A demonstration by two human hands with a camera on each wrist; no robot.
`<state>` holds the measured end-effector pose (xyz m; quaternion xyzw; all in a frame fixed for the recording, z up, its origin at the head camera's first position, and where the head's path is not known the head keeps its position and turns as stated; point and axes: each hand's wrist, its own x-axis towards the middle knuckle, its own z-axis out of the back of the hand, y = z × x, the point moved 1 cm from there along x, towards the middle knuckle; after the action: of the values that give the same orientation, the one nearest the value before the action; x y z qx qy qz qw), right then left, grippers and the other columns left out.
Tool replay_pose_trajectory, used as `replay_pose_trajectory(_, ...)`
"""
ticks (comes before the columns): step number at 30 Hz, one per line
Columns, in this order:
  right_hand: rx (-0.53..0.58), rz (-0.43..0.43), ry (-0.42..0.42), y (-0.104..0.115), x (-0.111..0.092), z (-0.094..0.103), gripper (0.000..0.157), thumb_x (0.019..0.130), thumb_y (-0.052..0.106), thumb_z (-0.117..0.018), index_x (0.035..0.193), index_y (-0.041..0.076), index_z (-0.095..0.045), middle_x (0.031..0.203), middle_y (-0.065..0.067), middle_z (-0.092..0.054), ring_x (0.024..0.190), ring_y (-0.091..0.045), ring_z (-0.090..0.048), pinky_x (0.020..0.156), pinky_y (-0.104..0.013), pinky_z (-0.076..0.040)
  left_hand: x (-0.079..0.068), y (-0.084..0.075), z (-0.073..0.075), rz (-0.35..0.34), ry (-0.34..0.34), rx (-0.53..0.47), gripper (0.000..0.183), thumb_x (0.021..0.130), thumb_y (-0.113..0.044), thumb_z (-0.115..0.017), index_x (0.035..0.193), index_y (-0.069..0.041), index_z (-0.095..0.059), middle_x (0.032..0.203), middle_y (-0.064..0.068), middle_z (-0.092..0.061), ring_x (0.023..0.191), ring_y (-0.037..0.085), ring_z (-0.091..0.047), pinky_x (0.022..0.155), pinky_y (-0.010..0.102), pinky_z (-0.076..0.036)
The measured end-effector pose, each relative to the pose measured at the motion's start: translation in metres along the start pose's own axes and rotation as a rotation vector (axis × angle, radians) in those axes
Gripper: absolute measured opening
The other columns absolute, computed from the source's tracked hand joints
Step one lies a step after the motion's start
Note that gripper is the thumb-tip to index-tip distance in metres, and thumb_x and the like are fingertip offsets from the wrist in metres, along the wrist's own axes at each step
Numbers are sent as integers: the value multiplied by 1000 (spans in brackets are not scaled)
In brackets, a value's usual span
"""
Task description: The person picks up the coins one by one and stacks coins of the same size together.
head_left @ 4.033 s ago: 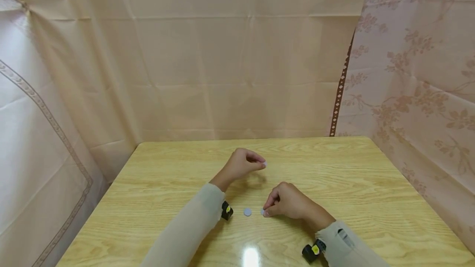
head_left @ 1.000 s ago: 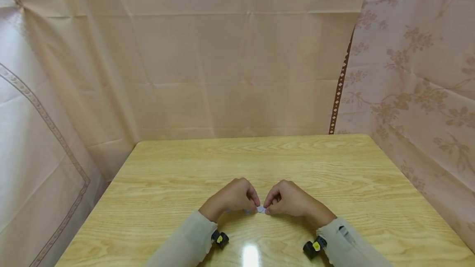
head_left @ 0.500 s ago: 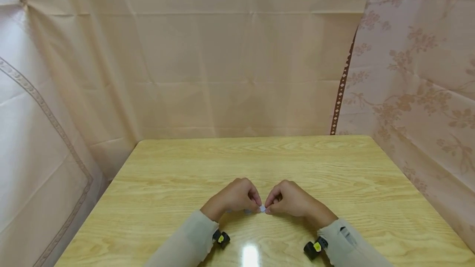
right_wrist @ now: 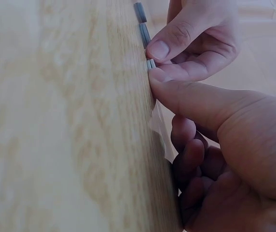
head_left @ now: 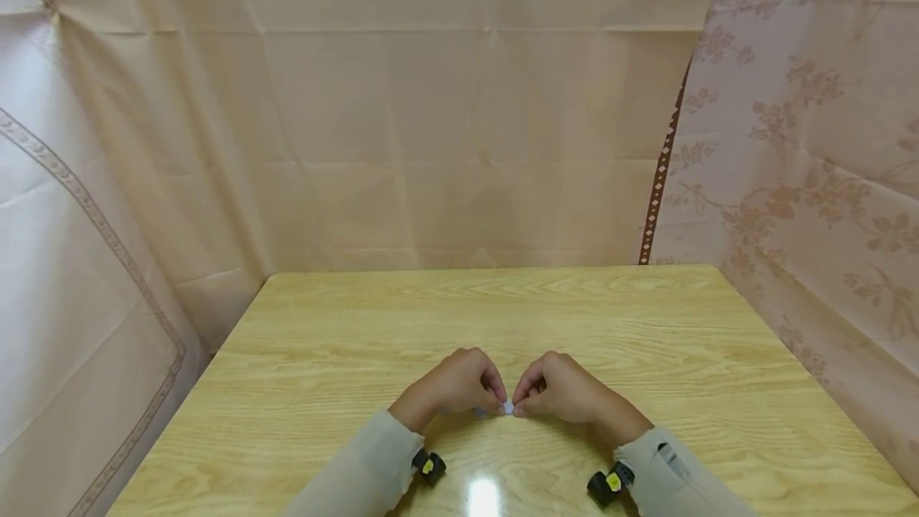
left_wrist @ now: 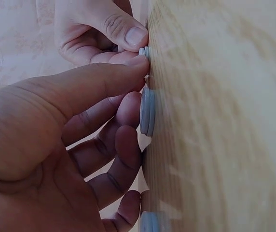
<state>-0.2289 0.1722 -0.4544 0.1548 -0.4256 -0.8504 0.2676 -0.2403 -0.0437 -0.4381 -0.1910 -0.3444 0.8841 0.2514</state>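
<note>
Fingers of left hand (head_left: pixel 454 389) and right hand (head_left: pixel 567 391) curl and pinch one small grey disc (head_left: pixel 508 407) together on the counter (head_left: pixel 646 325). Second disc (left_wrist: pixel 147 111) lies flat under the left hand.

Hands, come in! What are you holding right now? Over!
Left hand and right hand both pinching one small grey disc on the table. Another disc beside it. Nothing in the way.

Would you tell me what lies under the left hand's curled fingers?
A flat grey round disc lies on the wooden table under the left hand. Another disc shows lower down; the palm hides anything further.
</note>
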Motion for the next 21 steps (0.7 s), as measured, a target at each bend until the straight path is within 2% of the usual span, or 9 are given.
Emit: replay_pose_trajectory(21, -6, 29, 2, -1, -2, 4, 6, 87, 18, -85, 83, 20, -80, 72, 2, -72, 57, -2, -52, 51, -18, -42, 1, -4, 0, -10, -7, -2, 13, 82, -13, -87, 75, -19, -78, 71, -9, -71, 61, 9, -64, 57, 25, -54)
